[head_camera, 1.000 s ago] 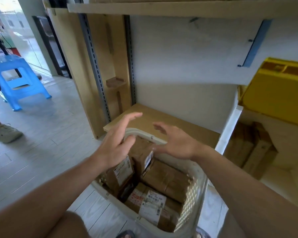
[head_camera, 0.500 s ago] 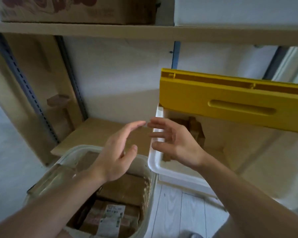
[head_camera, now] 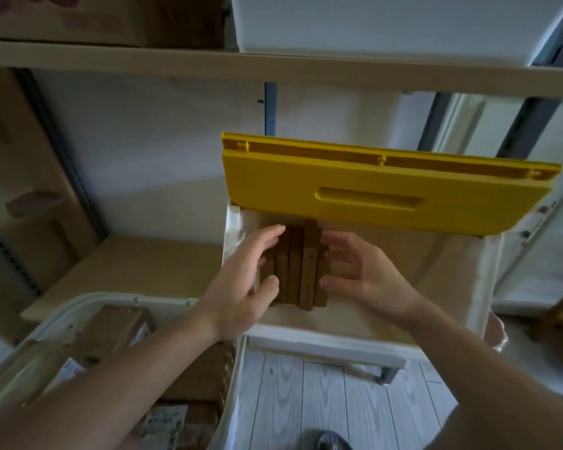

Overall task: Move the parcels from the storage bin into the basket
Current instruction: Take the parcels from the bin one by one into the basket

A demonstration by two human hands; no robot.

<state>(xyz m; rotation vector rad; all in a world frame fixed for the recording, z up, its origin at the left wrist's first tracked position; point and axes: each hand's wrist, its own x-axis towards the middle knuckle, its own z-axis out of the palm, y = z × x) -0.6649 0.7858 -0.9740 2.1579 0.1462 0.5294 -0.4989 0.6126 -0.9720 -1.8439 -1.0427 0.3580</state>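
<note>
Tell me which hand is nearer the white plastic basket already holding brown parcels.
Left. The left hand reaches over the white plastic basket rim's far corner, by the upright brown parcels in the storage bin. The right hand sits beyond them, farther away.

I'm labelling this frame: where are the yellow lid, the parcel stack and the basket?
yellow lid point(head_camera: 371, 203), head view, front face.
parcel stack point(head_camera: 294, 271), head view, top edges.
basket point(head_camera: 88, 300), head view, far rim.
</note>
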